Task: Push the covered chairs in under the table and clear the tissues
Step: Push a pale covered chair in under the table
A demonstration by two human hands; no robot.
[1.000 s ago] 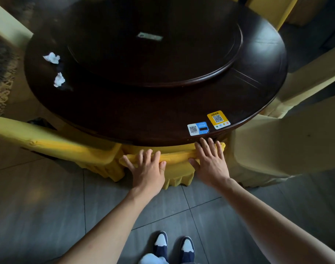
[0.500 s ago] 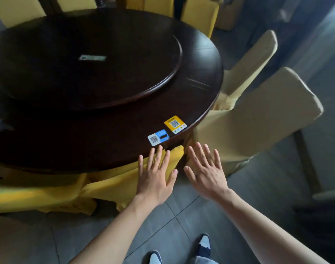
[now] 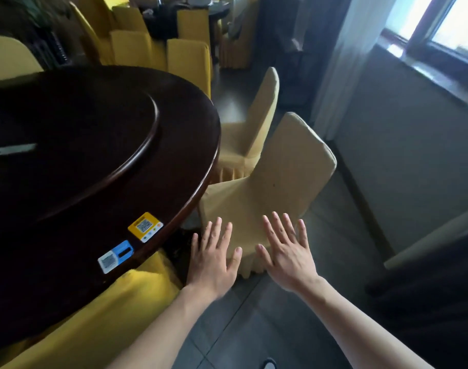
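Both hands — left hand [image 3: 212, 258], right hand [image 3: 287, 250] — are spread, gripping nothing; the pale-yellow fabric-covered chair [image 3: 278, 182] at one o'clock should be pushed squarely under the round dark wooden table [image 3: 99, 145].

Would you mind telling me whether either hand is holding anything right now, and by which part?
Nothing is held. The left hand and right hand are open with fingers spread, in front of the pale covered chair.
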